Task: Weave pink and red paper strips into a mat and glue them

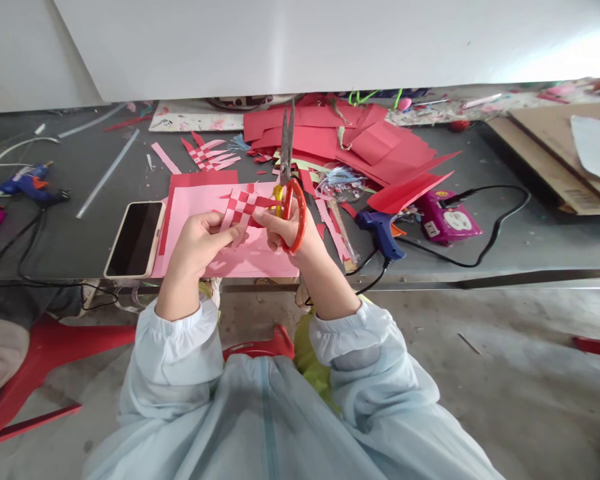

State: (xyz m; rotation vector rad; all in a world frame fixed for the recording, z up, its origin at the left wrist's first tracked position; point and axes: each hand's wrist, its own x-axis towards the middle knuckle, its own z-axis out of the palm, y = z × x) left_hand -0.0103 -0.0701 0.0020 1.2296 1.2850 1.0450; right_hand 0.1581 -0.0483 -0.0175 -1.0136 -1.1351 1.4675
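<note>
My left hand (200, 240) pinches the lower left side of a woven red-and-pink paper piece (243, 205), its strips crossing in a checker pattern. Thumb and fingers of my right hand (285, 227) hold the right side of the same piece. Orange-handled scissors (295, 217) hang on my right hand too, their blades pointing away from me, nearly together. Below both hands lie pink paper sheets (195, 200) with a red sheet (205, 179) behind. Farther back rests a second woven paper piece (211, 155) with loose strip ends.
Red paper sheets (325, 140) are heaped at the back. A phone (136, 239) lies on the left, a blue glue gun (383, 233) and purple box (447, 219) on the right. Another glue gun (25, 183) sits far left; cardboard (545, 157) lies far right.
</note>
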